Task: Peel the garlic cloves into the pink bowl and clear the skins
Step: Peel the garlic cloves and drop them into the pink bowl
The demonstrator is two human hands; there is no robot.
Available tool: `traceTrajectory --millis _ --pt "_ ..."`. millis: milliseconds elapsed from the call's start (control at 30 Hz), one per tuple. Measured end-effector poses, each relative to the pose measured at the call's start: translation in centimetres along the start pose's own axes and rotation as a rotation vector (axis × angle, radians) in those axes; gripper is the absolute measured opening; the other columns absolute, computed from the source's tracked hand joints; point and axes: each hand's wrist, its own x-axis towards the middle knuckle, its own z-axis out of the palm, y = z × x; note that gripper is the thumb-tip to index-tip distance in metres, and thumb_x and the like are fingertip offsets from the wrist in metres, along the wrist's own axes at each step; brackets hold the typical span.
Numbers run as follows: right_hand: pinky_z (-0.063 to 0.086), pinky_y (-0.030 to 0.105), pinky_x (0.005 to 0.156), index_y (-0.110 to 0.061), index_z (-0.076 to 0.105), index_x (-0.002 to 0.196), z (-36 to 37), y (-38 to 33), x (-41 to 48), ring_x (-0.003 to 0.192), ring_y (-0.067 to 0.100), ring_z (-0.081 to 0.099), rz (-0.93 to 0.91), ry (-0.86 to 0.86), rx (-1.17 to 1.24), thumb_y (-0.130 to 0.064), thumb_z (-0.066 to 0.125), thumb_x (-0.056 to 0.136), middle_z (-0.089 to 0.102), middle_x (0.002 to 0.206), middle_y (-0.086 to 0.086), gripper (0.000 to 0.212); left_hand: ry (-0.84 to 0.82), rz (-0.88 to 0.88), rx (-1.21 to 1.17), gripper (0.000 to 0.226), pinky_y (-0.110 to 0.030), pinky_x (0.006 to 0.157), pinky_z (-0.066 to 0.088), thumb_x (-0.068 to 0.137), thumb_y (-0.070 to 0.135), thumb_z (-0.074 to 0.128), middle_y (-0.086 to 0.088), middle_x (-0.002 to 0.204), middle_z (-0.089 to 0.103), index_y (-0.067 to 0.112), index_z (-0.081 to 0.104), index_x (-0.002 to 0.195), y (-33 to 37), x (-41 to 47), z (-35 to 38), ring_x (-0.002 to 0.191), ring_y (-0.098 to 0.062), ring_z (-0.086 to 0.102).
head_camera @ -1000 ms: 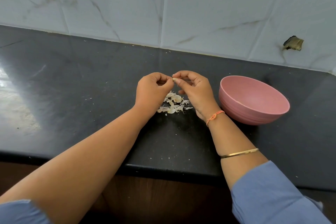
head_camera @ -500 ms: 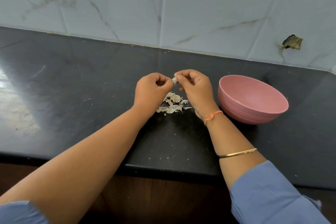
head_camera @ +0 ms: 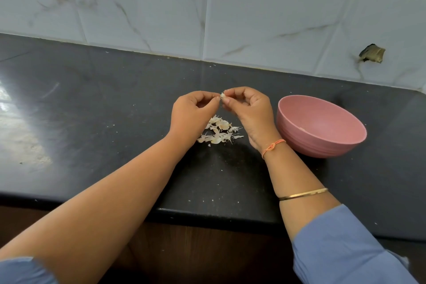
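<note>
On the black counter [head_camera: 92, 122], the pink bowl [head_camera: 306, 143] is set at 3 o'clock of the left hand [head_camera: 191, 115] and right hand [head_camera: 251, 115], the skins [head_camera: 219, 132] heaped at 6 o'clock. One garlic clove [head_camera: 223, 95] is pinched by both; light, likely slippery, it is best gripped at its ends.

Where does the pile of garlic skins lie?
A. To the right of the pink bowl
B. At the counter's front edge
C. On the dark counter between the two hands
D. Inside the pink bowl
C: the garlic skins lie on the counter between the left hand and right hand, which pinch a garlic clove; the pink bowl stands further right.
</note>
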Motion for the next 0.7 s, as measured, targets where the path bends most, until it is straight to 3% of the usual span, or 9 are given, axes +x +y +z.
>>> traceTrajectory --millis 167,300,467,700 --pt "0.056 0.025 0.080 -0.009 0.068 0.085 0.09 -0.09 -0.09 0.080 0.014 0.068 -0.020 0.001 -0.034 0.005 0.068 0.079 0.069 0.083 0.006 0.015 0.012 -0.008 0.008 0.014 -0.040 0.078 0.057 0.087 0.027 0.066 0.001 0.076 0.072 0.035 0.068 0.076 0.23 -0.04 -0.09 0.078 -0.023 0.069" --pt "0.056 0.023 0.078 -0.007 0.068 0.085 0.08 -0.22 -0.09 0.078 0.013 0.068 -0.024 0.007 -0.046 0.005 0.070 0.077 0.069 0.082 0.005 0.014 0.016 -0.014 -0.019 0.017 -0.046 0.080 0.056 0.086 0.026 0.068 -0.008 0.076 0.072 0.034 0.069 0.071 0.20 0.04 -0.16 0.081 -0.030 0.068" --pt "0.056 0.027 0.081 -0.007 0.069 0.085 -0.02 -0.03 -0.06 0.083 0.018 0.069 -0.030 0.016 -0.091 0.005 0.071 0.076 0.070 0.085 0.007 0.014 -0.005 -0.010 -0.034 0.016 -0.047 0.081 0.056 0.086 0.022 0.068 -0.003 0.074 0.072 0.031 0.070 0.072 -0.15 0.10 -0.10 0.076 -0.024 0.067" --pt "0.057 0.025 0.078 -0.006 0.071 0.084 0.02 -0.01 -0.12 0.081 0.017 0.070 -0.003 0.018 -0.085 0.006 0.071 0.075 0.071 0.083 0.007 0.015 0.018 0.055 0.036 0.018 -0.020 0.065 0.053 0.085 0.019 0.067 0.015 0.066 0.066 0.031 0.068 0.071 -0.59 0.21 0.06 0.061 0.000 0.059"
